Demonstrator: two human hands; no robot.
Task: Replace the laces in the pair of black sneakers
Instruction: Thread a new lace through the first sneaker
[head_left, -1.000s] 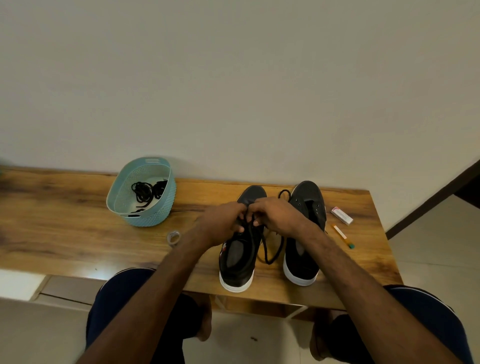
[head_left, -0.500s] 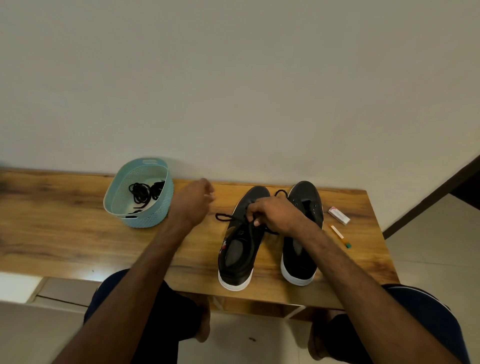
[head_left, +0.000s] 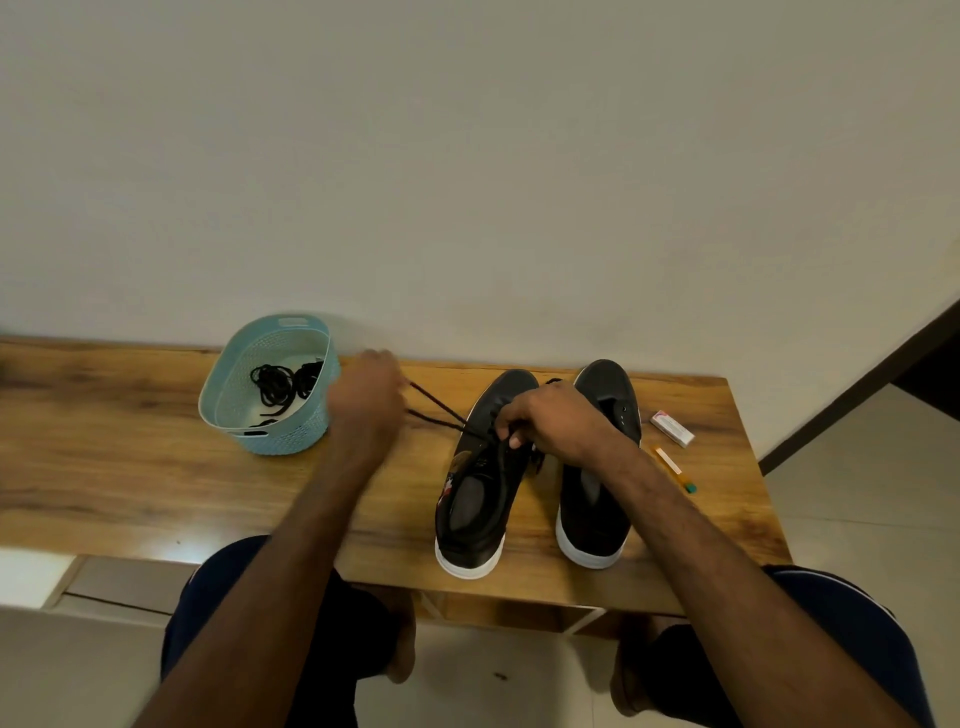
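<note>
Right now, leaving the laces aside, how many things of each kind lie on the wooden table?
Black sneakers: 2
Blue basket: 1
Small white box: 1
Orange pen-like stick: 1
Total: 5

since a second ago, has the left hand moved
Yes: the left hand went left, from the left sneaker to beside the basket, drawing lace out.

wooden table (head_left: 130, 467): long, grained top, back edge against plain pale wall (head_left: 467, 156) | light-blue perforated plastic basket (head_left: 280, 441): on table, left of centre, near wall | small white-and-pink box (head_left: 671, 428): table's right end | orange stick with green tip (head_left: 675, 469): just beside box, nearer front edge | pale tiled floor (head_left: 857, 493): right of table
</note>
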